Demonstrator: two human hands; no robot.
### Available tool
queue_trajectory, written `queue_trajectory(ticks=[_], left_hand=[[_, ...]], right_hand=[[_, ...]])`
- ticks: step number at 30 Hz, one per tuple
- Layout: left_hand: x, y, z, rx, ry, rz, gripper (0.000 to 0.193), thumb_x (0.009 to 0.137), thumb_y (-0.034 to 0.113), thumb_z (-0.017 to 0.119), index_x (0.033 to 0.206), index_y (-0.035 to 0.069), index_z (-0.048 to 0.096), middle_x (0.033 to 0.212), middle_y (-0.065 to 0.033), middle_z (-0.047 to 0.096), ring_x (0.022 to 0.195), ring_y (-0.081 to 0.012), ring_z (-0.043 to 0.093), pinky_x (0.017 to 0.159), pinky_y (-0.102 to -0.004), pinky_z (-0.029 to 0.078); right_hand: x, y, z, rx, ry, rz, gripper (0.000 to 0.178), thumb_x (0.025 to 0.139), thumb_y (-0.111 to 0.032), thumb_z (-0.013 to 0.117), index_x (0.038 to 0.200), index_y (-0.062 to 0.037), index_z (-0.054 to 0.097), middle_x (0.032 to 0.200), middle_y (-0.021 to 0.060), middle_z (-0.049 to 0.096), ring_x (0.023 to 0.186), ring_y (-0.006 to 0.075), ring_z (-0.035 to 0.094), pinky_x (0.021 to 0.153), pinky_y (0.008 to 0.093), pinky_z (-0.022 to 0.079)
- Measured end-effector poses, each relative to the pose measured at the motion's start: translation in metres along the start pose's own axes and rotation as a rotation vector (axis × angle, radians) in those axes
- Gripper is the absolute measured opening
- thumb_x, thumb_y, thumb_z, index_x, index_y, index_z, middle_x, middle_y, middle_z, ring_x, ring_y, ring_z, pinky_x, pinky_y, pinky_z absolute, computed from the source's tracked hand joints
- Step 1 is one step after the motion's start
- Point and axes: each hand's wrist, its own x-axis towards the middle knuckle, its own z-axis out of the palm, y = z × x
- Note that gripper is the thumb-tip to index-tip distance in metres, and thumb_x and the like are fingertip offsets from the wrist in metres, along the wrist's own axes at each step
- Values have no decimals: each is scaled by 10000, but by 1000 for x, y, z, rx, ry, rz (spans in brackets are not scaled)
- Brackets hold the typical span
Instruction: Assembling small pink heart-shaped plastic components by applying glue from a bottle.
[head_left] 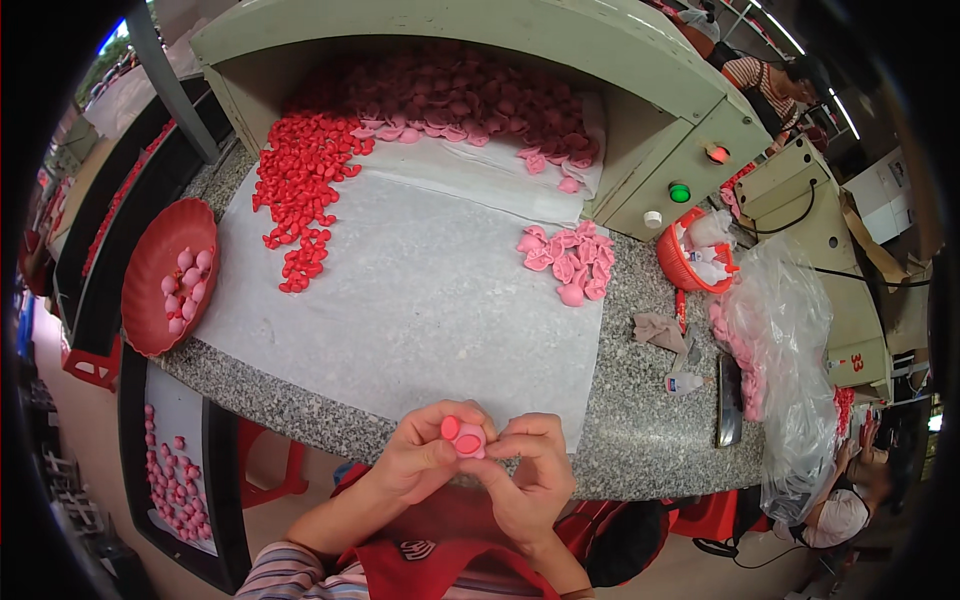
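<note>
Close to the table's near edge, my left hand [425, 455] pinches a small pink rubbery toy piece [468, 438] between thumb and fingers. Two smooth red parts show on this piece, one at its upper left and one on its front. My right hand [530, 465] is closed at the piece's right side, thumb and fingertips against it. Beyond my hands lies a white sheet [400, 310]. On it are a heap of small glossy red pieces [295, 185] at the left and a smaller pile of pink hollow pieces [572, 262] at the right.
A pale green metal housing [640, 90] stands at the back, with many pink pieces [470, 95] inside. At left are a red bowl [140, 300] of pink balls and a black-rimmed tray [232, 510]. An orange basket [672, 265], a phone [729, 400] and clear plastic [795, 330] sit right.
</note>
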Motion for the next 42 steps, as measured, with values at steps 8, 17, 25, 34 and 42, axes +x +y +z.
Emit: queue_trajectory(ticks=[8,17,25,34,42], left_hand=[[0,-1,0,-20,15,6,333,763,178,690,1048,53,570,984,-116,526,935,-196,523,817,-286,431],[0,-3,-2,-25,35,36,328,759,168,693,1046,61,576,987,-101,528,929,-189,527,803,-284,442],[0,-4,-2,-50,27,49,322,764,165,687,1049,62,579,983,-93,529,942,-185,522,805,-279,448],[1,-10,-3,-8,3,40,314,808,159,641,1076,15,563,1023,-87,559,960,-170,536,836,-306,436],[0,-15,-6,-164,42,-45,390,764,256,689,1075,63,552,1020,-86,531,953,-188,519,837,-297,433]], right_hand=[[4,1,0,-147,24,-102,236,574,-21,774,736,-42,603,819,48,531,781,187,488,670,279,408],[7,3,1,-204,34,-201,226,588,-65,777,735,-68,605,791,31,531,789,206,490,672,302,416],[7,4,1,-185,30,-209,225,590,-74,778,730,-67,601,793,32,533,788,208,489,685,308,421],[4,9,-1,-117,78,-178,224,589,-62,778,741,-60,613,786,37,539,778,214,493,675,306,420],[6,1,1,-276,89,-242,241,567,-51,786,746,-67,625,790,31,539,756,216,497,641,303,426]])
